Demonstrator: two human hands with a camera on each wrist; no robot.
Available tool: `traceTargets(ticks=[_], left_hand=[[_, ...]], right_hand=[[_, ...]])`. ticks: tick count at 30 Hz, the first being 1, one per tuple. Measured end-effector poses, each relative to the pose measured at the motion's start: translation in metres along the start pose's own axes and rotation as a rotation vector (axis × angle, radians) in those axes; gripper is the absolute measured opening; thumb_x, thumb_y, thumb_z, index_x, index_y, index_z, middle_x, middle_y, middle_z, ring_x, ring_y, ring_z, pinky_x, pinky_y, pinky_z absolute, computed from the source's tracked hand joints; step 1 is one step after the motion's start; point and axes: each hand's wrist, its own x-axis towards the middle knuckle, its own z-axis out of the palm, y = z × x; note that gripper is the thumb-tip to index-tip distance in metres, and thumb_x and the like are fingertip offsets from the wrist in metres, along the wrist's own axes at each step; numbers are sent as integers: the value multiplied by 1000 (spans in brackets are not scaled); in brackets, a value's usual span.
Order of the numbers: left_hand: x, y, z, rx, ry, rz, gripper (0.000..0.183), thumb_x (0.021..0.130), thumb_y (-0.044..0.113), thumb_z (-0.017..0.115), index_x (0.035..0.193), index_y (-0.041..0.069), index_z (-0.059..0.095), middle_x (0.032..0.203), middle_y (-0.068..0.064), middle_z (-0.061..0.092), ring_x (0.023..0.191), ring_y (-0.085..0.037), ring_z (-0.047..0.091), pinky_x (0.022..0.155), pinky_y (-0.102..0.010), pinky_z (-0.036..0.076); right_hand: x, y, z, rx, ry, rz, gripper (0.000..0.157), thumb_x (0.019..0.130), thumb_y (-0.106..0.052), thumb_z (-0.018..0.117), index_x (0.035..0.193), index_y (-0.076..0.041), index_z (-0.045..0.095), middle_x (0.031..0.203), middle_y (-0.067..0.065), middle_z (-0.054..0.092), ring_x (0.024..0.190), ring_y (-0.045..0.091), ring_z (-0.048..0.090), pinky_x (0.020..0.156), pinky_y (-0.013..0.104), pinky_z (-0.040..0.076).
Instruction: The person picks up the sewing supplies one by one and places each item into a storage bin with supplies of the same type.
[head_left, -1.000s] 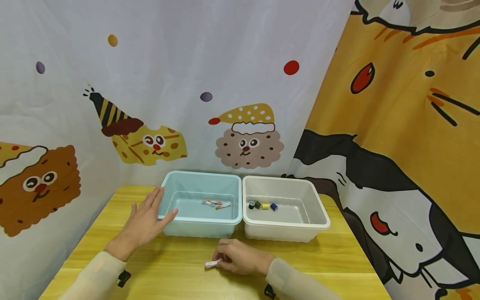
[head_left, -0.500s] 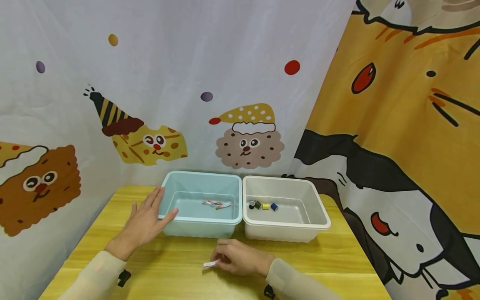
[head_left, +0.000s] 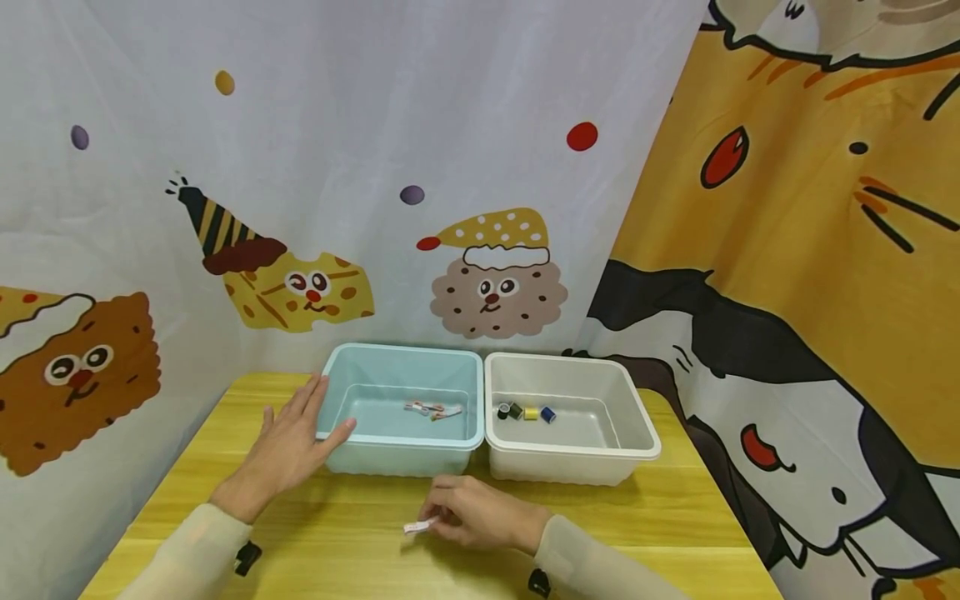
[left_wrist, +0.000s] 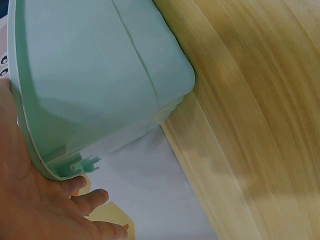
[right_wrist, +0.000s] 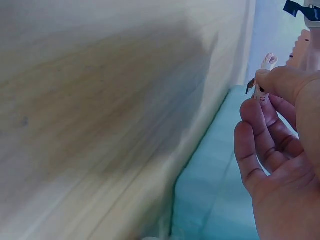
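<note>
My right hand [head_left: 483, 512] pinches a small white-and-pink clothespin [head_left: 417, 527] between thumb and fingertips, low above the table. The right wrist view shows the clothespin [right_wrist: 270, 61] with a bit of metal sticking out at its side. With fingers spread and fairly straight, my left hand [head_left: 281, 454] rests against the left end of a light blue bin [head_left: 405, 458], its thumb over the rim. Inside that bin lie several similar patterned clothespins [head_left: 435, 409]. The left wrist view shows the left hand [left_wrist: 35, 200] touching the bin's corner.
A white bin [head_left: 562, 467] stands right beside the blue one. Several thread spools [head_left: 531, 413], dark, yellow and blue, lie in it. Both bins sit at the back of the wooden table [head_left: 330, 550], before a cartoon-printed curtain [head_left: 480, 125].
My right hand and the clothespin have shifted very slightly to the left, and the clothespin has turned a little. The left hand and both bins have stayed in place.
</note>
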Motion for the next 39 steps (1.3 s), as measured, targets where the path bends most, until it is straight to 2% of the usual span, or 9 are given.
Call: traceTargets(ticks=[10,15,23,30,33,39], left_hand=[[0,0,1,-2,5,0,105,116,70,58,185,-2,22,192,-31,21,170,-63,36,123,-101,22],[-1,-1,3,-9,-12,-6,107,116,75,52,186,0,19,194,-29,19,173,-60,33,124,-101,20],[-1,-1,4,-1,4,0,107,116,75,53,185,-1,22,193,-29,21,171,-61,35,124,-101,22],[0,0,2,-3,10,1,104,117,69,57,185,-1,22,193,-30,22,172,-59,35,124,-101,22],[0,0,2,-1,11,2,104,116,69,57,185,-1,23,193,-30,22,172,-59,36,124,-101,22],[0,-1,0,6,8,5,107,116,74,54,185,-2,23,192,-30,22,172,-60,36,123,-101,23]], right_hand=[[2,-7,-10,-33,15,-32,13,114,-19,77,126,-17,83,117,-8,75,96,-16,61,85,-3,49],[4,-13,-19,-28,24,-43,13,115,-20,77,126,-17,83,118,-7,75,98,-17,63,86,-3,50],[6,-22,-35,10,54,-58,15,115,-19,77,128,-14,83,117,-3,76,97,-13,65,87,4,58],[12,-28,-53,-7,103,-85,15,114,-17,79,128,-14,83,115,-3,76,95,-5,68,85,9,61],[15,-31,-61,-16,116,-91,15,114,-16,79,128,-15,83,114,-3,75,94,-3,68,84,7,59],[21,-34,-76,-23,135,-105,14,115,-16,77,127,-14,83,116,-2,75,90,-10,63,82,0,52]])
